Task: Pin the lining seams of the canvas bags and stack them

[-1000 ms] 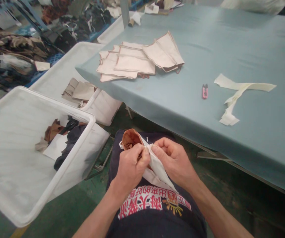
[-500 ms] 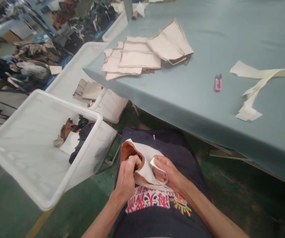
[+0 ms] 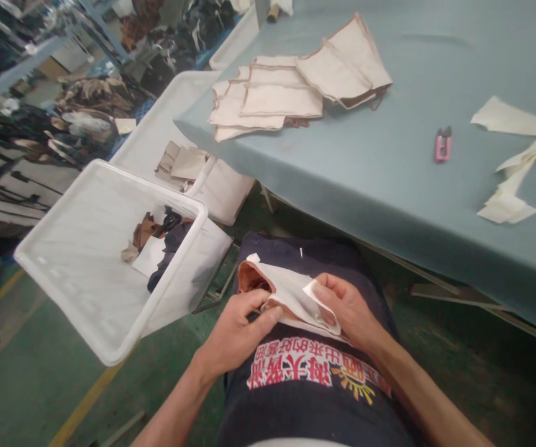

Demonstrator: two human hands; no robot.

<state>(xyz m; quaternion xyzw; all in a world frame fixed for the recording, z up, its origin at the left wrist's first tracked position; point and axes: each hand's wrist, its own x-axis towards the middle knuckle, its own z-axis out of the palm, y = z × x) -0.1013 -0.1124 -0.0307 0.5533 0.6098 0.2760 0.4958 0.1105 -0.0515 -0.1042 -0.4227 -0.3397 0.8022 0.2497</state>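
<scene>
A white cloth pouch (image 3: 290, 280) with a brown inside lies across my lap, over the dark printed apron (image 3: 314, 410). Its open end faces left and shows the brown lining. My left hand (image 3: 242, 329) pinches the near edge of that opening between thumb and fingers. At the other end, my right hand (image 3: 349, 307) is closed on a thin white strip (image 3: 310, 288) that curves down against the pouch. Whether the strip is part of the pouch I cannot tell. A small white scrap (image 3: 253, 257) sits by the pouch's far left corner.
Several cream cloth pieces with brown edging (image 3: 281, 99) lie overlapped on the blue-green table (image 3: 389, 155). Pink thread snips (image 3: 443, 146) and pale strips (image 3: 514, 180) lie to the right. White bins (image 3: 76, 248) holding fabric pieces stand at left.
My left hand has come out of the pouch's opening and now pinches its near edge. The right hand still grips the white strip. The view has shifted, so the table things appear further right.
</scene>
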